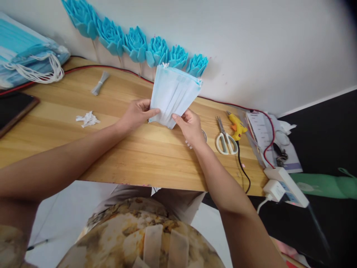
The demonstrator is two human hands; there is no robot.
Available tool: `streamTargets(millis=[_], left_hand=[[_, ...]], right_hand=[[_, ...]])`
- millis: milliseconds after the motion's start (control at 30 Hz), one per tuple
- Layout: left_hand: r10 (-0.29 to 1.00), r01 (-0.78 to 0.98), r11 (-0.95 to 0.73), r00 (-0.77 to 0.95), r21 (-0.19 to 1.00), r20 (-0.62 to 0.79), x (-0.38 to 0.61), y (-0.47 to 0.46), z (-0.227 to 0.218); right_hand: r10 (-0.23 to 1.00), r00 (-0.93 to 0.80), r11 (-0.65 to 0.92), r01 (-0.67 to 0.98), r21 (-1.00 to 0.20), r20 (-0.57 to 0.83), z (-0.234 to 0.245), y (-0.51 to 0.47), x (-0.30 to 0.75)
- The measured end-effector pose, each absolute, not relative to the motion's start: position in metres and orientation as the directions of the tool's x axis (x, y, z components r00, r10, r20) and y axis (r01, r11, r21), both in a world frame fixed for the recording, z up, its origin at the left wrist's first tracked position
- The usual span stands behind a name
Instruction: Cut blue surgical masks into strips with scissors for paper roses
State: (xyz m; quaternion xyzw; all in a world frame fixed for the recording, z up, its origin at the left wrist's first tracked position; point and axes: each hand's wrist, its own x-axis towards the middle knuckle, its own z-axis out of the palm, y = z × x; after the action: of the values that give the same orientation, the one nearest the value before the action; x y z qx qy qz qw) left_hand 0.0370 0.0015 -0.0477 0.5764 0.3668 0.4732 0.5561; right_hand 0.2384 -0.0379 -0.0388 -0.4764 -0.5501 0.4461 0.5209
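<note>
A stack of pale blue and white face masks (174,93) is held up above the wooden table, fanned a little wider at its far end. My left hand (139,111) is closed on its left edge, thumb on the near face. On the lower right edge my right hand (189,124) grips it the same way, thumb in front. White ear-loop ends stick out at the top. Part of a small round thing and some white scraps (189,144) show from behind my right hand; most of it is hidden.
Blue foam flowers (135,44) lean along the wall. More masks (25,52) lie far left, near a dark phone (16,109), grey ties (99,83) and white scraps (87,119). Scissors (225,139), a yellow glue gun (237,126) and a power strip (287,186) are right.
</note>
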Motion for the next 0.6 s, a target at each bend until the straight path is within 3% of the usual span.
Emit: streamTargets(millis=[200,600], left_hand=[[0.945,-0.112,-0.182,0.253,0.977,0.205,0.040,-0.003,-0.040],[0.945,0.076,-0.179,0.290,0.981,0.150,0.039,-0.003,-0.047]], right_hand=[[0.975,0.040,0.212,0.098,-0.972,0.216,-0.033,-0.041,0.237],[0.960,-0.058,0.281,0.234,-0.931,0.276,-0.049,-0.033,0.241]])
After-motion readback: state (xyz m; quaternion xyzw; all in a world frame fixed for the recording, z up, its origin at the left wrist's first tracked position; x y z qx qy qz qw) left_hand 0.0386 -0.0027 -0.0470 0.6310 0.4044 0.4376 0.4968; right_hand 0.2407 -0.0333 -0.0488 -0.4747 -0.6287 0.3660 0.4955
